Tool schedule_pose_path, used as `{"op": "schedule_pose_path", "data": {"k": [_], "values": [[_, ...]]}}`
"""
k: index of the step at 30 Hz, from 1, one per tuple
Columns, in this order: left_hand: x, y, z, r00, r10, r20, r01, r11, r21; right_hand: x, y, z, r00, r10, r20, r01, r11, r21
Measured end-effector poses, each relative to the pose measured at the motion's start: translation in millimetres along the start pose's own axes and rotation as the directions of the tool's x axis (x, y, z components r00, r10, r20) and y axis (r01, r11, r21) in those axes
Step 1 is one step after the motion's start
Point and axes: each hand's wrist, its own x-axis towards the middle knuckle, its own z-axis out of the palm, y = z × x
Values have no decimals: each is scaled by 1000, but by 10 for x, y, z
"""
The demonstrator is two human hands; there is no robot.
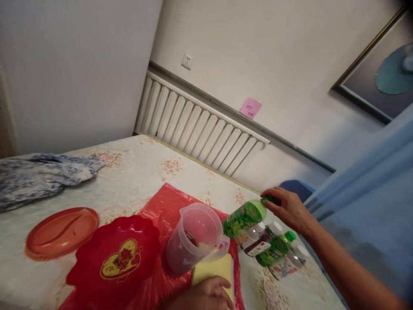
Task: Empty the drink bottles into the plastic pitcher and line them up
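Note:
At the right, my right hand (287,209) grips the dark green cap of a green-labelled drink bottle (245,217), which is tilted in the view. Beside it stand several small bottles, one with a bright green cap (275,249) and one with a dark red label (260,244). At the bottom edge, my left hand (209,292) lies over a yellow sheet or cloth (213,272), its fingers loosely bent and apart, with nothing visible in them. Just beyond is a translucent measuring jug (183,245) with a handle; something dark shows inside. Both hands are apart from the jug.
A red scalloped plate (145,245) lies on a red plastic sheet (164,202). Left of it are an orange oval dish or lid (61,234) and a crumpled blue-and-white cloth (41,176). The flowered tablecloth (142,161) reaches a radiator (193,125); a blue curtain (371,206) hangs right.

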Motion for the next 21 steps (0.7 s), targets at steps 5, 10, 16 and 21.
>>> {"op": "schedule_pose_path", "data": {"k": [5, 10, 16, 21], "values": [[100, -130, -47, 990, 111, -87, -125, 975, -182, -558, 75, -111, 959, 104, 263, -162, 964, 209], [49, 9, 45, 969, 242, 53, -228, 954, -193, -869, -82, 160, 881, 159, 447, -365, 829, 425], [-80, 191, 125, 996, 87, 4, -87, 996, -15, -1025, -268, 643, 832, 189, 522, -469, 742, 478], [-133, 229, 126, 994, -17, -110, 28, 995, 100, -1066, -220, 764, 863, 171, 475, -394, 817, 422]]}}
